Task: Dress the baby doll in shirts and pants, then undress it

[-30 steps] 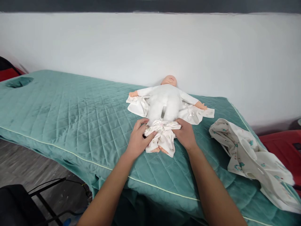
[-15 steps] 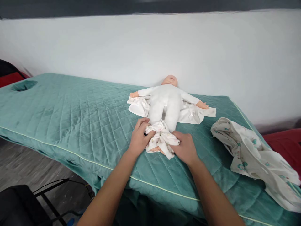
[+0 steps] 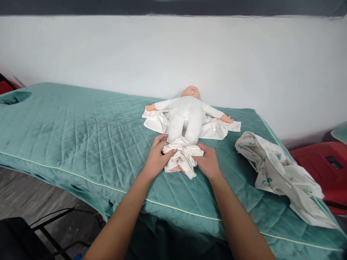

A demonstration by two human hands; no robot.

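White doll lies on bed | pants are bunched around doll's lower legs | left hand and right hand: each grip pinches pants | shirt is spread beneath doll

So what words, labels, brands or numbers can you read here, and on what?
None can be read.
White tag on the spread garment: too small.
Tiny marks on the printed cloth: too blurred.
Dark patch on the red object: no legible text.
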